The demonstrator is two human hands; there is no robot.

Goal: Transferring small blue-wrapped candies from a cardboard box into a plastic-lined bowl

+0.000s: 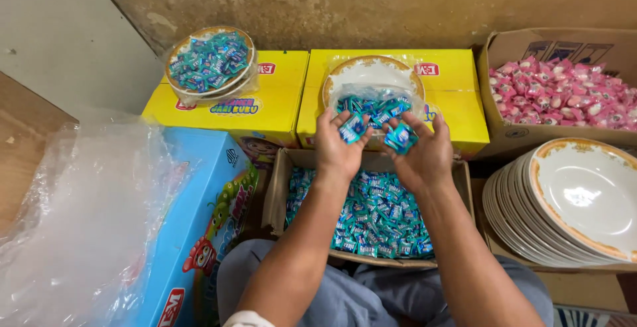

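My left hand [340,142] and my right hand [419,149] are raised side by side, palms up, each holding blue wrapped candies over a white gold-rimmed plate [371,73] in a clear bag. More blue candies [373,107] lie on that plate's near side. Below my forearms an open cardboard box [277,194] is filled with blue wrapped candies [378,217]. A second plate [211,60], filled with blue candies and wrapped in plastic, rests on the left yellow box [265,108].
The plate in front sits on the right yellow box [461,108]. A carton of pink wrapped candies [564,91] stands at the right, with a stack of white plates [564,201] below it. A blue carton [206,234] and clear plastic bags [79,221] lie at the left.
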